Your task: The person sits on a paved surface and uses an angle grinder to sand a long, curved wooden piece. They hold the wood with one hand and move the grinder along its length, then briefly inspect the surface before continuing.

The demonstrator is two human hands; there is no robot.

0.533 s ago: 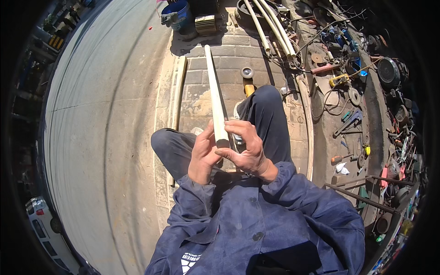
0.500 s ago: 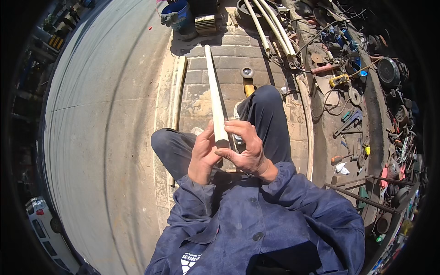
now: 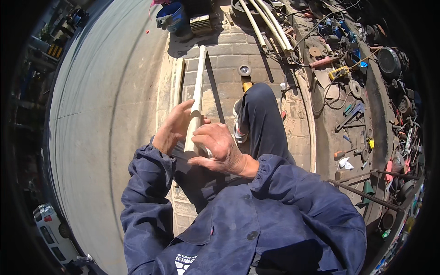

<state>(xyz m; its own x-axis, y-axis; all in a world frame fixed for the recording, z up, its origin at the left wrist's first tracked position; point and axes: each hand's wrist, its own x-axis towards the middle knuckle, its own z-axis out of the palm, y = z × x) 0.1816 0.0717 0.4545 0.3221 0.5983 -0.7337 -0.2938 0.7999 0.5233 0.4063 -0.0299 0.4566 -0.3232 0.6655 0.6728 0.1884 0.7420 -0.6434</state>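
Observation:
A long pale wooden pole [image 3: 200, 78] points away from me, its near end close to my lap. My left hand [image 3: 173, 124] cradles it from the left side, with the thumb along it and fingertips showing on its far side. My right hand [image 3: 220, 149] grips the near end from the right, fingers curled over the wood. Something small and whitish shows below those curled fingers; I cannot make out what it is. Beyond my right knee, a tool with a yellow body and round grey disc [image 3: 244, 70] lies on the paving.
A second wooden strip [image 3: 178, 82] lies left of the pole. Ahead stand a blue bucket [image 3: 172, 19] and several pale poles [image 3: 271, 25] leaning on a dark round tub. Tools, including an orange-handled screwdriver [image 3: 341, 154], and cables litter the right. A white vehicle [image 3: 51, 231] is at lower left.
The pole's near end has swung left and lower, and its end face has turned out of sight. Both hands have moved left with it; the right now curls over the near end.

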